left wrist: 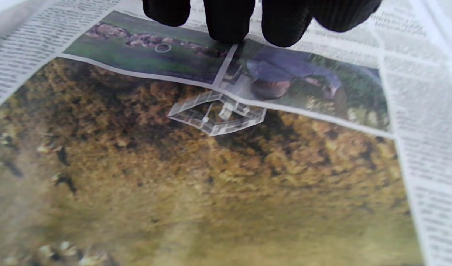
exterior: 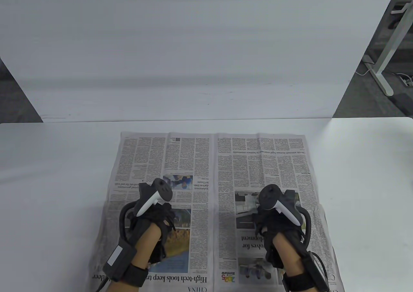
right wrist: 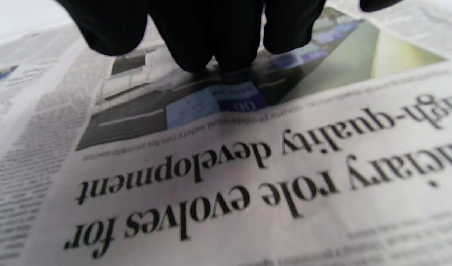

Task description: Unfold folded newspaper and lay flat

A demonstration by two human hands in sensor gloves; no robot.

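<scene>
My left hand [exterior: 151, 221] rests on the left page of the newspaper [exterior: 213, 182], my right hand [exterior: 274, 221] on the right page. Both lie palm down with nothing pinched or gripped. Trackers ride on the backs of both, so from the table view I cannot tell how far the fingers are spread.

Left wrist view: gloved fingertips [left wrist: 228, 22] hang side by side at the top, tips down on the paper at the edge of a green photo, above a large brown-gold picture [left wrist: 211, 177]. That picture shows only as a sliver beside my wrist from above.

Right wrist view: fingers [right wrist: 207, 33] bunched close, tips touching a dark photo with a blue panel. Below them an upside-down headline [right wrist: 218, 184] reads "role evolves for ... development". The table view catches just part of it beside my forearm.

Newspaper: opened to a double spread on the white desk [exterior: 48, 176], centre fold [exterior: 214, 192] running away from me between my hands. Print faces away from me. Near edge runs off the bottom of the table view. Its left and right margins near me look slightly lifted and wavy; the far half lies flat.

Around: a white board [exterior: 193, 47] stands upright along the far edge of the desk. Beyond it at right, a white table leg [exterior: 385, 60] on grey carpet, with a cable on the floor beside it.

In the way: my forearms and the trackers cover the lower middle of each page.
</scene>
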